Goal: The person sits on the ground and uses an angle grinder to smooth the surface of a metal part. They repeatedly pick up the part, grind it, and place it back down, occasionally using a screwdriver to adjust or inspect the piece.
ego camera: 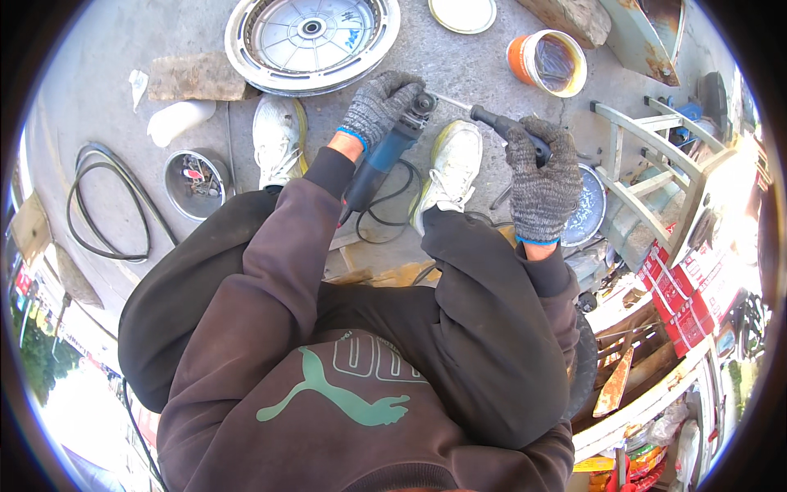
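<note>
My left hand (pixel 382 106), in a grey knitted glove, is at the head end of a blue and black angle grinder (pixel 384 150); its fingers are curled beside the tool's metal head. The grinder's body slants down toward my left sleeve, between my shoes. My right hand (pixel 544 178), gloved alike, grips the dark handle of a screwdriver-like tool (pixel 492 119). Its thin metal shaft points left, and the tip lies close to the grinder's head; whether they touch I cannot tell. Beyond my left hand a round metal wheel hub (pixel 295 49) leans on a wooden block (pixel 193 76).
A metal can of small hardware (pixel 195 184) and a coiled black hose (pixel 110 200) lie at left. An orange and white tub (pixel 547 63), a lid (pixel 462 12), a round tray (pixel 584 209) and a metal frame stand (pixel 658 154) are at right. A black cord (pixel 393 227) loops between my shoes.
</note>
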The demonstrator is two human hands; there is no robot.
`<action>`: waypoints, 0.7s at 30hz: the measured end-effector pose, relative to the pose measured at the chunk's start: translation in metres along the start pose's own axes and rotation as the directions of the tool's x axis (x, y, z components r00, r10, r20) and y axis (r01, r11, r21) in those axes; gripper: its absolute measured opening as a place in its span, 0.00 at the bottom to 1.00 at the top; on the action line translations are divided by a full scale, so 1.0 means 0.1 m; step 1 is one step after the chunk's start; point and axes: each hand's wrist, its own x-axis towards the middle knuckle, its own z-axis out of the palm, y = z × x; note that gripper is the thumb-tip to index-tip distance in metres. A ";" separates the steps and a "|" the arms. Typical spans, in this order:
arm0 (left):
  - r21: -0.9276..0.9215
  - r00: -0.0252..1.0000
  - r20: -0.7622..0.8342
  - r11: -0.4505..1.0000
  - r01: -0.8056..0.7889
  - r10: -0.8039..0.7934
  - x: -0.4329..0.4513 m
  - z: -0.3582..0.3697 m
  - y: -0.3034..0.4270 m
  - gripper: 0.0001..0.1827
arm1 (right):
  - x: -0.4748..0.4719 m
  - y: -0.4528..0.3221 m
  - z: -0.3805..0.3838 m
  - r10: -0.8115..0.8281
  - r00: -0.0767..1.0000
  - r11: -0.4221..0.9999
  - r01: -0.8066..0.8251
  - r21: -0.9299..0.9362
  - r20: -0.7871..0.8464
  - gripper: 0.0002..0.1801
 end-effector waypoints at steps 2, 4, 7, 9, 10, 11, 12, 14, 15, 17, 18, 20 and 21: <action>0.159 0.993 -0.009 0.980 -0.118 0.120 0.05 -0.03 0.02 0.12 | 0.04 -0.09 0.01 -0.070 0.997 0.996 0.070 -0.050 -0.010 0.13; 0.121 0.988 0.042 0.981 -0.154 0.150 0.06 -0.09 -0.04 0.14 | 0.08 -0.20 0.02 -0.115 0.993 0.990 0.115 -0.078 0.007 0.12; 0.176 0.969 0.093 0.954 -0.241 0.227 0.11 -0.09 -0.18 0.16 | 0.12 -0.36 0.06 -0.180 0.982 0.977 0.186 -0.107 0.063 0.11; 0.193 0.965 0.113 0.947 -0.255 0.237 0.13 -0.06 -0.23 0.16 | 0.14 -0.39 0.11 -0.273 0.957 0.946 0.286 -0.152 0.101 0.10; 0.174 0.969 0.120 0.956 -0.235 0.217 0.14 -0.04 -0.22 0.17 | 0.14 -0.39 0.13 -0.311 0.944 0.929 0.327 -0.175 0.111 0.10; 0.154 0.972 0.127 0.964 -0.216 0.197 0.14 -0.03 -0.21 0.17 | 0.13 -0.39 0.16 -0.349 0.929 0.909 0.367 -0.198 0.123 0.10; 0.302 0.964 0.159 0.920 -0.251 0.211 0.16 -0.02 -0.20 0.18 | 0.11 -0.39 0.18 -0.383 0.913 0.887 0.405 -0.220 0.139 0.10; 0.233 0.980 0.164 0.961 -0.147 0.111 0.16 -0.01 -0.21 0.19 | 0.13 -0.36 0.25 -0.411 0.899 0.869 0.437 -0.234 0.154 0.09; 0.201 0.983 0.169 0.975 -0.098 0.064 0.18 -0.01 -0.19 0.19 | 0.15 -0.36 0.27 -0.427 0.891 0.859 0.453 -0.239 0.156 0.09; 0.158 0.982 0.190 0.986 -0.052 0.021 0.21 -0.01 -0.17 0.19 | 0.18 -0.38 0.27 -0.450 0.873 0.833 0.486 -0.265 0.187 0.09; 0.140 0.980 0.200 0.990 -0.025 -0.003 0.20 -0.01 -0.18 0.19 | 0.18 -0.39 0.27 -0.460 0.864 0.821 0.501 -0.274 0.204 0.09; 0.159 0.981 0.194 0.986 -0.044 0.013 0.20 -0.01 -0.21 0.20 | 0.17 -0.41 0.30 -0.455 0.864 0.822 0.500 -0.272 0.215 0.09; 0.167 0.981 0.192 0.984 -0.055 0.022 0.20 -0.01 -0.23 0.20 | 0.17 -0.43 0.30 -0.453 0.864 0.822 0.500 -0.274 0.220 0.09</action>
